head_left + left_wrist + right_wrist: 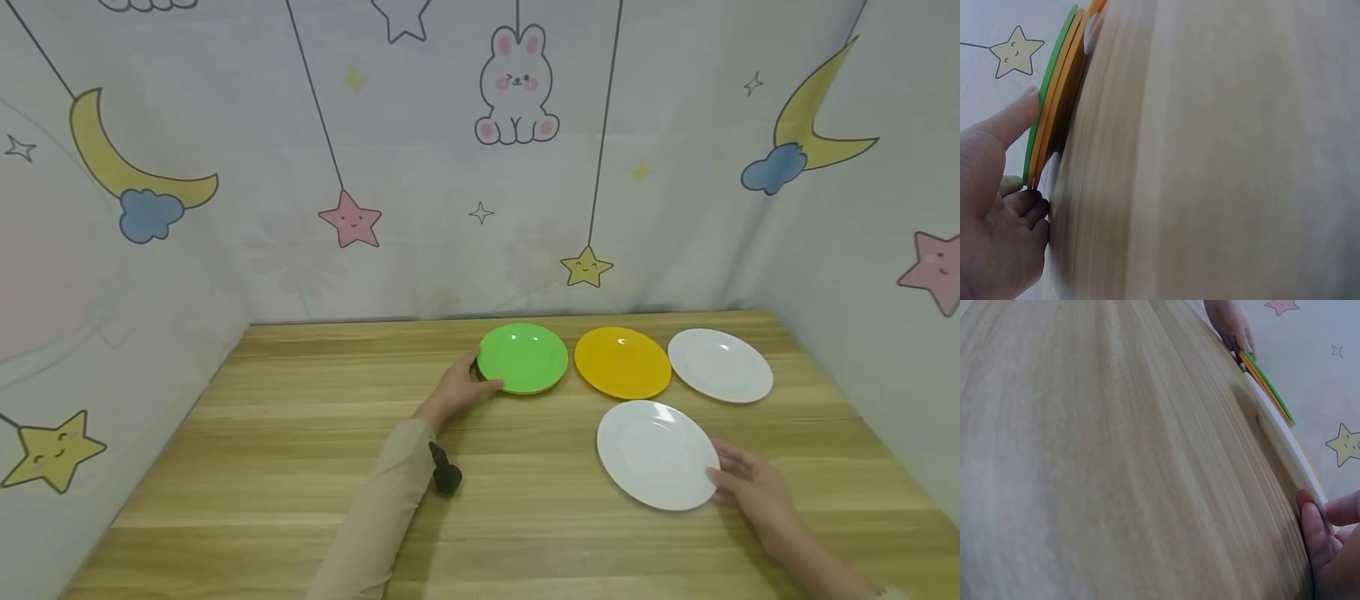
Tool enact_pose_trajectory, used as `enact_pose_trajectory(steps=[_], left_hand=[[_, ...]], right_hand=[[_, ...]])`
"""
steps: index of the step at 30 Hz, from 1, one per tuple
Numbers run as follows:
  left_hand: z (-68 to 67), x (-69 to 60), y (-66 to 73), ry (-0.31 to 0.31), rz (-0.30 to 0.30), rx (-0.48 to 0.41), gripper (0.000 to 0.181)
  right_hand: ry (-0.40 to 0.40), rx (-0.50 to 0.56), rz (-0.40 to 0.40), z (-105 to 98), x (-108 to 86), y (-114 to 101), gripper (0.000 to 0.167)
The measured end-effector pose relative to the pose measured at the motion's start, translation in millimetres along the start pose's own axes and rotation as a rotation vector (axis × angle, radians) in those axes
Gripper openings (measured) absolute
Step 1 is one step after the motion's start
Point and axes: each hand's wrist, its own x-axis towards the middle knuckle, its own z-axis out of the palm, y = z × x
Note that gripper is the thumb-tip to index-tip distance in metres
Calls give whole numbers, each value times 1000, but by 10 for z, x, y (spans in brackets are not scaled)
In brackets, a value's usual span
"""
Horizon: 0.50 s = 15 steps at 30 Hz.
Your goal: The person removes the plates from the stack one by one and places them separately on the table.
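My left hand (457,387) grips the left rim of a green plate (522,358), near the back of the table. In the left wrist view, orange plates (1052,119) lie directly under the green one, thumb against the top edge and fingers below. My right hand (756,493) pinches the right rim of a white plate (657,454), thumb above and fingers beneath. The right wrist view shows this white plate (1291,447) edge-on, with space between part of it and the tabletop.
An orange plate (622,362) and another white plate (720,365) stand in a row right of the green one, at the back of the wooden table (300,467). A pale curtain (420,158) with printed stars and moons hangs behind and at both sides.
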Motion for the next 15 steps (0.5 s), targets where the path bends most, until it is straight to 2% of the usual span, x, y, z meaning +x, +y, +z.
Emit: enact_pose_trajectory(steps=[7,15], left_hand=[[-8,-2,12,5,11,7,88],[-2,-3,8,9,14,5,88]], right_hand=[[19,-53,-14,6,-1,-14,62],[76,-172,-32,24,-18,-45,59]])
